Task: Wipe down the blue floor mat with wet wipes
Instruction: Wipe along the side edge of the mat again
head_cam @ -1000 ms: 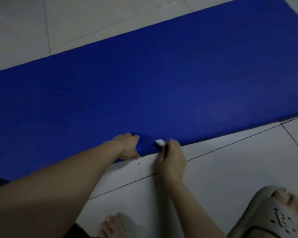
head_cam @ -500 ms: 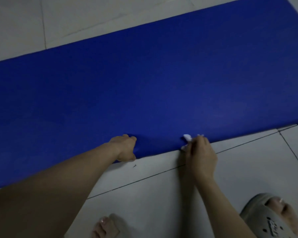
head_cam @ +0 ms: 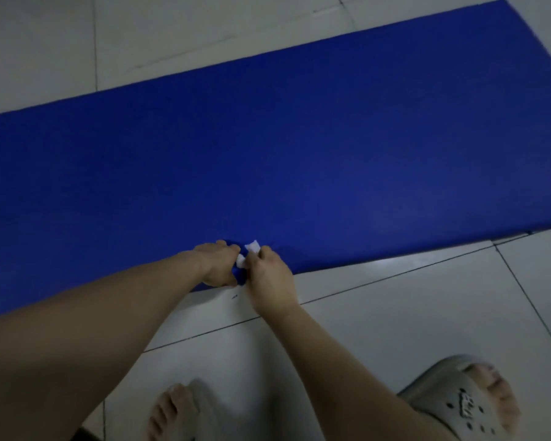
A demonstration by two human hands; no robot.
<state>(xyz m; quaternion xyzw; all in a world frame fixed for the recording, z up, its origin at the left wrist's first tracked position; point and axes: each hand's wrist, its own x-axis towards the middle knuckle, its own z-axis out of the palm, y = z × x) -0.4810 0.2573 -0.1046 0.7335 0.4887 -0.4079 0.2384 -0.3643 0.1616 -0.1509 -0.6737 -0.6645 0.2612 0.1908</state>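
— Working the near edge of the blue floor mat [head_cam: 299,148], you pinch a wet wipe [head_cam: 252,247] in your right hand [head_cam: 269,276]; your left hand [head_cam: 217,265] grips the rim beside it.
— How much is wiped?
— Hard to judge: no damp streaks show, and the mat's left end is cut off.

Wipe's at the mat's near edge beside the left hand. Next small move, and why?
Probably slide the right hand and wipe rightward along the near edge of the mat: the left hand grips that edge right beside them, steadying it, and a long stretch of edge lies free to the right.
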